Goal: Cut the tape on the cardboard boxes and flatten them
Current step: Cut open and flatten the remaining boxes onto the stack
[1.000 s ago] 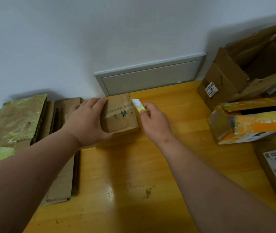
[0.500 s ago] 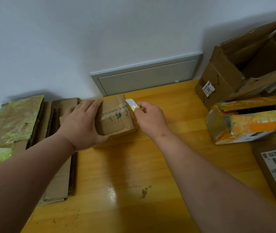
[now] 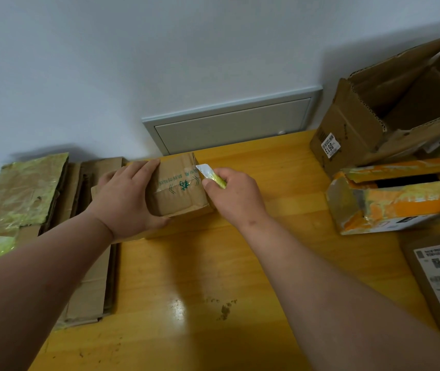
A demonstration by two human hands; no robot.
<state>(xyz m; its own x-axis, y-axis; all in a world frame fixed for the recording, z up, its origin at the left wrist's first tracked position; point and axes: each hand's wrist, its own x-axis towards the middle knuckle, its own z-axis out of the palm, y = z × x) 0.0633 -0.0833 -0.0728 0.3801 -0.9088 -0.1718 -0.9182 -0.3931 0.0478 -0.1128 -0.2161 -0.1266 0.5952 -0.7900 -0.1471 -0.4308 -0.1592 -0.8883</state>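
The small brown cardboard box with green printed characters and clear tape (image 3: 177, 187) stood on the yellow wooden table (image 3: 240, 263), near the far edge by the wall, and my left hand (image 3: 126, 195) lay over its left side with the fingers curled on the top and the thumb against the near face, so it was clamped there. My right hand (image 3: 233, 195) was closed around a small cutter with a yellow-green handle and a white tip (image 3: 211, 174), and the tip was touching the upper right edge of the box, where the tape band crosses. I judged the box to be light and probably empty, with thin walls that give way under pressure, so the hold should stay on the corners and edges, where the board is stiffest. The glossy tape looked slippery for the tip. A stack of flattened brown cardboard (image 3: 26, 210) lay to the left, and more boxes waited at the right, among them an orange-taped carton (image 3: 401, 199).
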